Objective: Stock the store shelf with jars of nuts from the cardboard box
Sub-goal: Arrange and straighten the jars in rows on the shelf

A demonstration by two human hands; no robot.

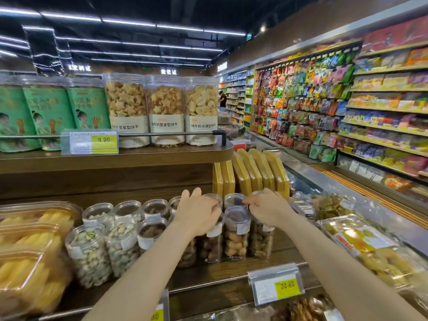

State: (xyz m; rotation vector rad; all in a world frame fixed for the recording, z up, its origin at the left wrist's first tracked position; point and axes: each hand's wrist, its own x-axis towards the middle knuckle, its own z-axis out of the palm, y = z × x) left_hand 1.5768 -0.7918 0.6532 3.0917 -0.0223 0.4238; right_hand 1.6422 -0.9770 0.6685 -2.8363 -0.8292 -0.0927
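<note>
Both my arms out over wooden shelf (231, 272). Left hand (199, 213) curled on lid of back-row jar (214, 200). Right hand (268, 208) gripping lid rim of neighbouring jar (235, 200). Pistachio jar (89, 253) front left. Yellow price tag (287, 287) on rail.

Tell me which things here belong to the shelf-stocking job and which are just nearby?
Part of the job:
left hand
right hand
jars of nuts
wooden shelf

Just nearby:
biscuit jars
green packets
yellow boxes
trays of dried fruit
price tag
</note>
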